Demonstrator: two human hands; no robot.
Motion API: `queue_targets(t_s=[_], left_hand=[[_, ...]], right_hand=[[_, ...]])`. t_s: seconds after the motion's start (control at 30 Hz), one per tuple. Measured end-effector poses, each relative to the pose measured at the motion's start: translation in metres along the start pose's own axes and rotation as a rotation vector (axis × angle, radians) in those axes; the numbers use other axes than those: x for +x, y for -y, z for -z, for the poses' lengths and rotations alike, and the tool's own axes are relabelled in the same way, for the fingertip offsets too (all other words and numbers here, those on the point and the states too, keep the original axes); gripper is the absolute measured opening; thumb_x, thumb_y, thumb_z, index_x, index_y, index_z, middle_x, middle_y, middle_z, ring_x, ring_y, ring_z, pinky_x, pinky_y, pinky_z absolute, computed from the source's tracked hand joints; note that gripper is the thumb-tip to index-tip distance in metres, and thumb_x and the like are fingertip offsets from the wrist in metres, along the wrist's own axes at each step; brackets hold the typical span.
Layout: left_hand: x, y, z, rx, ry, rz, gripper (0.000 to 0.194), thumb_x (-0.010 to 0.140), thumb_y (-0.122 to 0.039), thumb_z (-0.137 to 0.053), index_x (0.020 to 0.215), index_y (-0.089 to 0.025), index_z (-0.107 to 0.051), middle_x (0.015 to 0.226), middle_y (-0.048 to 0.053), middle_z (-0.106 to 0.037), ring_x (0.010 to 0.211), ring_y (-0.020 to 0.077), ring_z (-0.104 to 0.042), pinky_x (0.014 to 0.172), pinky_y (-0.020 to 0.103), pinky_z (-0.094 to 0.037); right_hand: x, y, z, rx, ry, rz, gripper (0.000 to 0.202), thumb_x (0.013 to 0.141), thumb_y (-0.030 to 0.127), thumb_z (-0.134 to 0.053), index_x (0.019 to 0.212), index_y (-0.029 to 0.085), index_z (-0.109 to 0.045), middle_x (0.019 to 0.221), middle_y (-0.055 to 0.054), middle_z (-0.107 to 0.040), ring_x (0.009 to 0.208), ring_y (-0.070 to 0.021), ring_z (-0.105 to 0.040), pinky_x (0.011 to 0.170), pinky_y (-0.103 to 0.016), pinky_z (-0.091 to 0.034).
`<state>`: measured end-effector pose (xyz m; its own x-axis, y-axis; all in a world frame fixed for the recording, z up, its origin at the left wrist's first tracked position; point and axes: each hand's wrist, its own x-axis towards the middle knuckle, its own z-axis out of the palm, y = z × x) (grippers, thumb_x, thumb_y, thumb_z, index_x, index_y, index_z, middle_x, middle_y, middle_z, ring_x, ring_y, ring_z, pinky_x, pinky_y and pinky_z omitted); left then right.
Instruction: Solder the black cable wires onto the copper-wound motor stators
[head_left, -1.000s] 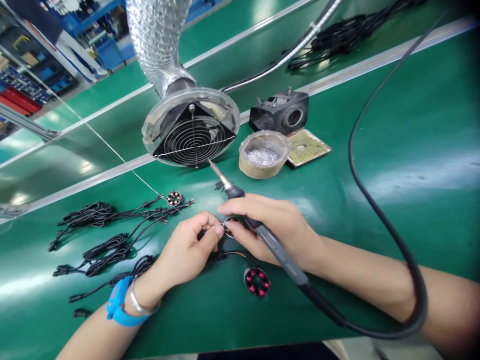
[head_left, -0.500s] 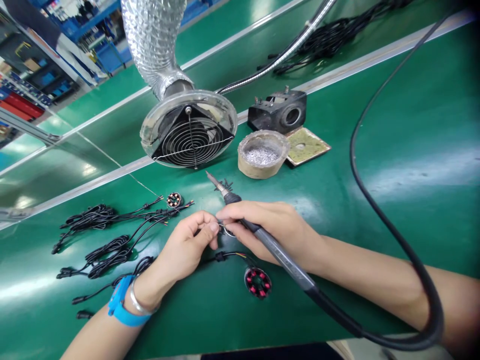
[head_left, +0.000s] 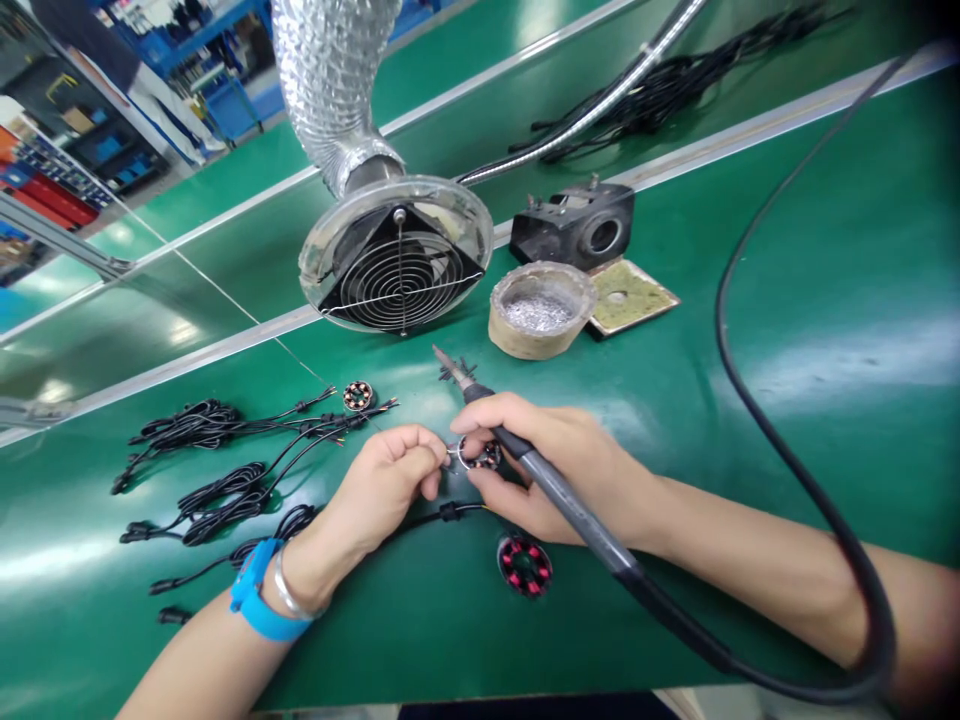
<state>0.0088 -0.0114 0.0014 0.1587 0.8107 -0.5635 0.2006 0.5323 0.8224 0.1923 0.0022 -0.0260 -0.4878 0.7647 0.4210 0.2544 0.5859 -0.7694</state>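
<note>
My right hand (head_left: 555,460) is closed around a soldering iron (head_left: 555,480), whose bare tip points up and away to the left. Its thumb and fingers also grip a small ring-shaped stator (head_left: 489,456) with copper coils. My left hand (head_left: 397,475) is closed in a pinch at the stator's left edge, on what looks like a thin wire (head_left: 451,452); the fingertips hide most of it. Below the hands, a second stator with red coils (head_left: 525,566) lies on the green bench. A black cable (head_left: 450,511) passes under my left hand towards it.
Bundled black cables (head_left: 217,500) and another copper stator (head_left: 358,396) lie at the left. An extractor fan (head_left: 401,270) hangs over the bench. Behind my right hand are a round solder pot (head_left: 506,335), a sponge tray (head_left: 637,295) and a black iron stand (head_left: 547,230).
The copper-coiled stator now shows between my right fingers, where only its rim showed before. Both hands are slightly further apart. The whole view has shifted a little.
</note>
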Motion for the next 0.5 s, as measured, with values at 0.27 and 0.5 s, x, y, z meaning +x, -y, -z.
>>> queue_targets(t_s=[0.27, 0.5], left_hand=[[0.0, 0.002, -0.001, 0.008, -0.052, -0.025, 0.016, 0.073, -0.032, -0.055, 0.07, -0.017, -0.052, 0.045, -0.01, -0.042, 0.038, 0.0033, -0.022, 0.041, 0.019, -0.015], [0.001, 0.004, -0.003, 0.041, -0.092, -0.053, 0.014, 0.073, -0.031, -0.054, 0.07, -0.017, -0.052, 0.045, -0.01, -0.041, 0.039, 0.0037, -0.023, 0.041, 0.019, -0.017]], right_hand=[[0.004, -0.003, -0.009, -0.125, -0.084, 0.019, 0.029, 0.08, 0.008, -0.049, 0.106, 0.021, -0.053, 0.073, 0.004, -0.065, 0.054, -0.0077, -0.059, 0.054, -0.017, -0.045], [0.003, 0.001, 0.009, -0.152, -0.132, 0.114, 0.023, 0.086, 0.009, -0.051, 0.106, 0.017, -0.059, 0.085, -0.001, -0.072, 0.066, -0.0099, -0.066, 0.063, -0.019, -0.051]])
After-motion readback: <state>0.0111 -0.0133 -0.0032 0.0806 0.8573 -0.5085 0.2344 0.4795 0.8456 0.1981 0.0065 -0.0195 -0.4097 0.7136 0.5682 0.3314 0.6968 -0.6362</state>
